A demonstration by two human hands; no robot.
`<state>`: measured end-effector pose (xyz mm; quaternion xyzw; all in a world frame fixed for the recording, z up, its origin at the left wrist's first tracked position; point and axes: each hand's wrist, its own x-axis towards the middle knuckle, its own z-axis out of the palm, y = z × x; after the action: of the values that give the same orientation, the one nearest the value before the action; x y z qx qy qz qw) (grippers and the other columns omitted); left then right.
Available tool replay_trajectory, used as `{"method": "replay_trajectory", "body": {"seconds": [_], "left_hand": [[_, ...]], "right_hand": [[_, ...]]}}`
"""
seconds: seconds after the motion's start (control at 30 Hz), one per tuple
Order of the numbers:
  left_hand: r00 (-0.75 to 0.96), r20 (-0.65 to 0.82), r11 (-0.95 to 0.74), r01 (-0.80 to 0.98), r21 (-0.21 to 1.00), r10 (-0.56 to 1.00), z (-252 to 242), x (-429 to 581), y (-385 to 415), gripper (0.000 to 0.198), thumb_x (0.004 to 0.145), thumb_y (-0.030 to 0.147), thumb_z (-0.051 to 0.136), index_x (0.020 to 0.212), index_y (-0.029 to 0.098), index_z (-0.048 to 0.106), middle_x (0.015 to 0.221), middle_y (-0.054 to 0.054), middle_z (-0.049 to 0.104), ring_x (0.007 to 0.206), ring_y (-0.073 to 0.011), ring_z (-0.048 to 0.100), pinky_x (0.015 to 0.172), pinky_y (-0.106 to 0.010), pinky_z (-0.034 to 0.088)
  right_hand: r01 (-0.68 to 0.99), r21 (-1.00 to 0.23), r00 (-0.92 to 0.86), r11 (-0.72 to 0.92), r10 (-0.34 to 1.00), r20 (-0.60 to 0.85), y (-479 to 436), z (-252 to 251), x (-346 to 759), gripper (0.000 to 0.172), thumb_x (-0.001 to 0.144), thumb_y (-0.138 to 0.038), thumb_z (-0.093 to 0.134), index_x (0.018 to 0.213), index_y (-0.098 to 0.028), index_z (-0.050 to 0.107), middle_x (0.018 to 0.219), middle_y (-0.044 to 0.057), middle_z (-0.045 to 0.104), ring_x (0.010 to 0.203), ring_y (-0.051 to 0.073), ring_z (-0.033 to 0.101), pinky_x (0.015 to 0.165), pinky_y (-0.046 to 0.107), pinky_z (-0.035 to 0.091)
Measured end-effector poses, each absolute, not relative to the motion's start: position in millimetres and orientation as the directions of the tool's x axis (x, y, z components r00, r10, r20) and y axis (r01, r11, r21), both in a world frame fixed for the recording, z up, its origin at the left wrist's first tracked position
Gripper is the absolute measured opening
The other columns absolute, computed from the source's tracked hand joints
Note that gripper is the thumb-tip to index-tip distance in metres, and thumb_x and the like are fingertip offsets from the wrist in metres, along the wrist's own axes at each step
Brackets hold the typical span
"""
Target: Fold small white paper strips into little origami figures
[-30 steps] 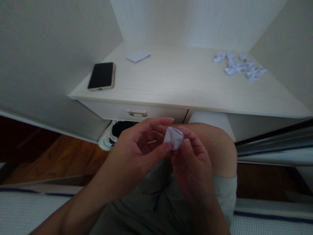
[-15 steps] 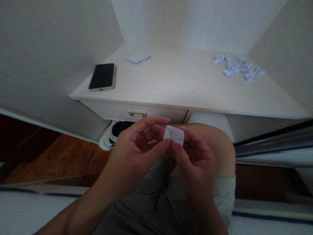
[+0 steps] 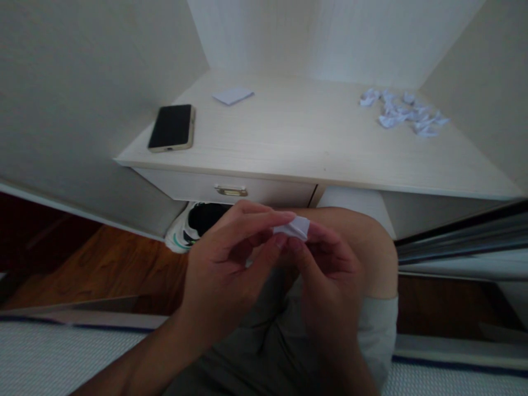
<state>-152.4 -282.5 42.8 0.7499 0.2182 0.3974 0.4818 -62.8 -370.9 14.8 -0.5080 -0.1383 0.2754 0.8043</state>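
Note:
Both hands meet over my lap, below the desk's front edge. My left hand [image 3: 225,264] pinches the left side of a small folded white paper [image 3: 296,226] between thumb and fingers. My right hand [image 3: 330,275] grips the same paper from the right and underneath. The paper lies nearly flat, mostly covered by my fingertips. My bare knee [image 3: 358,242] is right behind the hands.
A pale wooden desk [image 3: 313,143] with a drawer handle [image 3: 231,191] stands ahead. On it lie a black phone [image 3: 172,127], a small paper square [image 3: 232,95] and several folded paper pieces [image 3: 404,111]. A shoe [image 3: 187,228] sits under the desk on the wood floor.
The paper has tipped from facing me to lying nearly flat, and the fingers of both hands have closed further over it.

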Motion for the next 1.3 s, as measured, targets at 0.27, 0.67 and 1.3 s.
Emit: {"method": "replay_trajectory", "body": {"seconds": [0.27, 0.67, 1.3], "left_hand": [[0.558, 0.369, -0.383, -0.098, 0.919, 0.743, 44.6, -151.2, -285.1, 0.038, 0.089, 0.005, 0.076, 0.108, 0.038, 0.083, 0.104, 0.001, 0.073, 0.087, -0.0144, 0.068, 0.070, -0.024, 0.057], [0.746, 0.204, -0.175, -0.119, 0.977, 0.634, 55.8, -159.2, -264.0, 0.024, 0.091, 0.017, 0.079, 0.103, 0.036, 0.086, 0.101, -0.003, 0.076, 0.090, -0.0194, 0.071, 0.075, -0.029, 0.061], [0.732, 0.299, -0.662, 0.268, 0.700, 0.613, 75.4, -162.2, -269.2, 0.011, 0.084, 0.022, 0.073, 0.095, 0.025, 0.074, 0.075, 0.001, 0.077, 0.059, -0.0161, 0.070, 0.047, -0.023, 0.049]], "right_hand": [[-0.474, -0.768, 0.734, 0.430, 0.675, -0.074, -370.5, 5.9, -67.8, 0.017, 0.086, -0.021, 0.086, 0.101, -0.028, 0.083, 0.098, 0.001, 0.082, 0.091, 0.018, 0.076, 0.084, 0.033, 0.064], [-0.685, -0.643, 0.499, 0.343, 0.864, -0.071, -374.9, 7.1, -57.7, 0.024, 0.082, -0.027, 0.089, 0.105, -0.031, 0.083, 0.104, 0.000, 0.081, 0.095, 0.016, 0.072, 0.088, 0.029, 0.057], [-0.367, -0.906, 0.529, 0.210, 0.849, -0.018, -380.6, 21.5, -55.8, 0.016, 0.095, -0.023, 0.073, 0.111, -0.026, 0.075, 0.100, 0.001, 0.074, 0.091, 0.017, 0.067, 0.081, 0.030, 0.054]]}}
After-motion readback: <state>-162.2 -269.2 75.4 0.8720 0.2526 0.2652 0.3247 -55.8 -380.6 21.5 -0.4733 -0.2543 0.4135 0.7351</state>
